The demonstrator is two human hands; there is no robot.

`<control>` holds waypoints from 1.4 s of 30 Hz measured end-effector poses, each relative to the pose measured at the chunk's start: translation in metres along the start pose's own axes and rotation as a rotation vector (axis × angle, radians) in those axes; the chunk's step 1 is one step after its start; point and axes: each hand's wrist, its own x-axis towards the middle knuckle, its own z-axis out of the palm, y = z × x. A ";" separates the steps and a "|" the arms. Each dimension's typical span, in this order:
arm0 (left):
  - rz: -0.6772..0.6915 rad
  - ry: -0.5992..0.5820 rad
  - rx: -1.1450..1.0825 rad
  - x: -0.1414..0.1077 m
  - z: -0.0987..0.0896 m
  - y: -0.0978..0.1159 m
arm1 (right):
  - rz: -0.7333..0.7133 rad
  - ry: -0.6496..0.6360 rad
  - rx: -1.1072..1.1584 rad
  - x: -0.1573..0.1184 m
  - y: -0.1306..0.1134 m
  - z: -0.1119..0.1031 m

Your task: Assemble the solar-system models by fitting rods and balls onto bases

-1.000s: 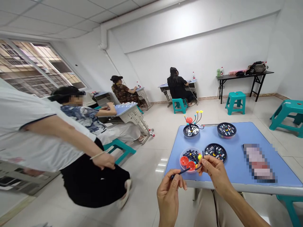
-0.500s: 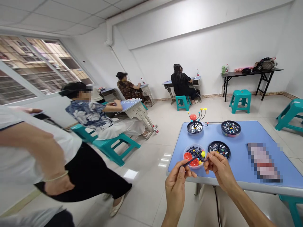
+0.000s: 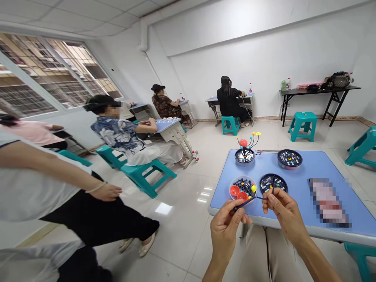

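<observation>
Between thumb and fingers my left hand (image 3: 227,223) pinches a dark straight rod (image 3: 245,203), in front of the clear bowl. A thin dark curved rod (image 3: 273,185) is pinched in my right hand (image 3: 280,207), just before a round black disc (image 3: 266,183) with printed labels. The bowl (image 3: 231,192) holds red half-shells, dark rods and small yellow balls. Behind it stands a black round base (image 3: 244,159) with a red ball (image 3: 243,143) and curved arms tipped with small coloured balls. Another black disc (image 3: 290,158) lies at the back.
A blurred flat object (image 3: 329,201) lies on the right of the blue table (image 3: 299,184). At the left a person in white (image 3: 38,168) stands close. Others sit at desks beyond. Green stools (image 3: 302,126) and a black table (image 3: 320,91) are farther back.
My hands have moved apart, the right one to the right with its rod now upright. The standing person's arm has swung forward. The view has shifted slightly.
</observation>
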 end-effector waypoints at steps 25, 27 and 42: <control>-0.100 0.003 -0.163 -0.015 0.004 -0.007 | -0.055 0.002 -0.077 -0.014 -0.005 0.004; -0.080 0.018 -0.172 -0.014 -0.001 -0.006 | -0.118 0.007 -0.175 -0.015 -0.009 0.000; -0.144 0.072 -0.232 -0.010 -0.006 -0.001 | -0.378 -0.073 -0.494 -0.019 -0.022 0.011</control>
